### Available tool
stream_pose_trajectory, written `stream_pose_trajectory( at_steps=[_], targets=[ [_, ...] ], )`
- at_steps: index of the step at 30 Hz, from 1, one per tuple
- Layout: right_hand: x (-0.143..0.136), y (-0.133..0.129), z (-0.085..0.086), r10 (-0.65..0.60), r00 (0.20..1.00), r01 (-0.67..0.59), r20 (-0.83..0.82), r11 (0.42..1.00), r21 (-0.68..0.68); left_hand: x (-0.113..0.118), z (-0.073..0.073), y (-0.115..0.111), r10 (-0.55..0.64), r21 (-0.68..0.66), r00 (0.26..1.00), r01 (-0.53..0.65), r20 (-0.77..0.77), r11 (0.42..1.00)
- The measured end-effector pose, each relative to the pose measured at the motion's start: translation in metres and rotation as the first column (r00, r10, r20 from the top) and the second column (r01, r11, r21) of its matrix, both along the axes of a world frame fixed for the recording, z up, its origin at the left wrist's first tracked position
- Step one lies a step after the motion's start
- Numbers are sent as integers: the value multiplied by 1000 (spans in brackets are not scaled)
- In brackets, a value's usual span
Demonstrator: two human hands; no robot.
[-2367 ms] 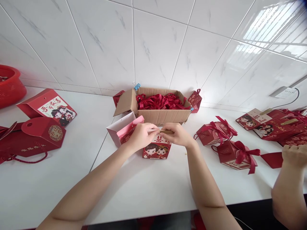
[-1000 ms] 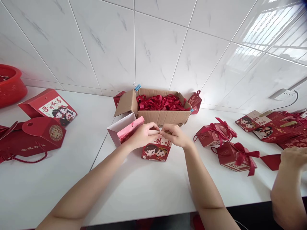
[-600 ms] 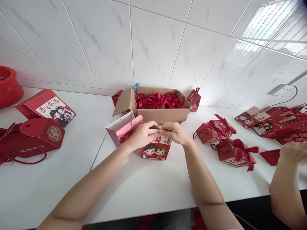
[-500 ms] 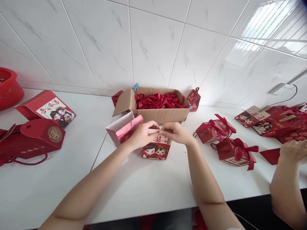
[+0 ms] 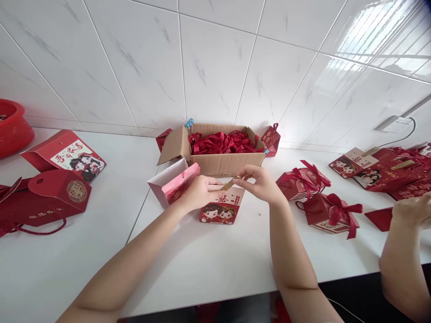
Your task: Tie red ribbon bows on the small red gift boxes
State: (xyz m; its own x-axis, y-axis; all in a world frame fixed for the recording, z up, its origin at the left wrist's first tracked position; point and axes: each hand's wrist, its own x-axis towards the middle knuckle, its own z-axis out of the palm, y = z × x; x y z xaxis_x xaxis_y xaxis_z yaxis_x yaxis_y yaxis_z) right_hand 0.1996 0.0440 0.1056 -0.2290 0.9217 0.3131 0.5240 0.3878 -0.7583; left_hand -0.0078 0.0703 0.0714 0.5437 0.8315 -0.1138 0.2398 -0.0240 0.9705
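A red and cream gift box [image 5: 220,213] with two cartoon faces stands upright on the white table in front of me. My left hand [image 5: 199,193] pinches the top edge of this box from the left. Above the box's top, my right hand [image 5: 254,181] holds a small gold strip [image 5: 229,184] between thumb and fingers. The strip's left end reaches the fingertips of my left hand. Just behind my left hand is an open pink and white box [image 5: 171,181].
A cardboard box [image 5: 229,163] of red ribbons stands against the tiled wall. Ribboned red boxes [image 5: 332,214] sit at the right, near another person's hand [image 5: 412,211]. Red boxes [image 5: 47,197] and a red basin [image 5: 13,130] are at the left.
My right hand has moved slightly up and right, away from my left fingers, and the gold strip now shows tilted between them. More of the box's front is visible.
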Motion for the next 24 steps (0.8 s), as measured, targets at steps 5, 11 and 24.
stream_pose_trajectory(
  at_steps=[5,11,24],
  targets=[
    [-24,0,-5,-30,994,44,-107,990,131,3,-2,-2,2,56,1000,-2,17,998],
    [-27,0,-8,-13,997,29,-70,974,224,6,0,-5,31,148,999,-30,-6,989],
    [-12,-4,-1,74,996,-78,42,992,102,8,3,-9,72,351,989,-23,-129,936]
  ],
)
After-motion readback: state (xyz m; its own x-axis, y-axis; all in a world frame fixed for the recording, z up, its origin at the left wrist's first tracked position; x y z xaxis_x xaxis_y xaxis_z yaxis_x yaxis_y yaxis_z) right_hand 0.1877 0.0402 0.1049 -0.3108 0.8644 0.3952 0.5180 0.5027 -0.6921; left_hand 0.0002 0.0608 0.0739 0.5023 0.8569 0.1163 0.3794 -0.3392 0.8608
